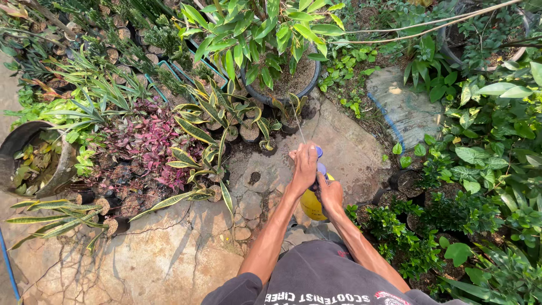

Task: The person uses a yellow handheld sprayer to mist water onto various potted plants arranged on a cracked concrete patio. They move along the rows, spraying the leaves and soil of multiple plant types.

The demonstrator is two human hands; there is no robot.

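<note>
Here, both hands close on a yellow spray bottle (311,204) held out over the cracked stone paving (169,254), roughly at the middle of the view. The bottle stands close to upright, its long axis running from the rounded yellow body nearest the person up to a bluish-purple pump top (320,160), and a thin straight wand (298,127) leaves the top and points away from the person, toward the small potted plants ahead. The left hand (305,166) is curled shut over the pump top, knuckles up; the right hand (329,192) wraps the bottle's neck and shoulder just below, fingers closed, so the two hands touch. The body looks smooth, glossy plastic, bulbous in shape. Beyond it sit rows of small dark nursery pots holding stiff, sword-shaped striped leaves (195,133) edged in yellow, beside a patch of soft magenta-leaved plants (144,141). A big round black pot (285,76) with broad green leaves stands farther off, and leafy green shrubs (480,164) crowd the right side.
</note>
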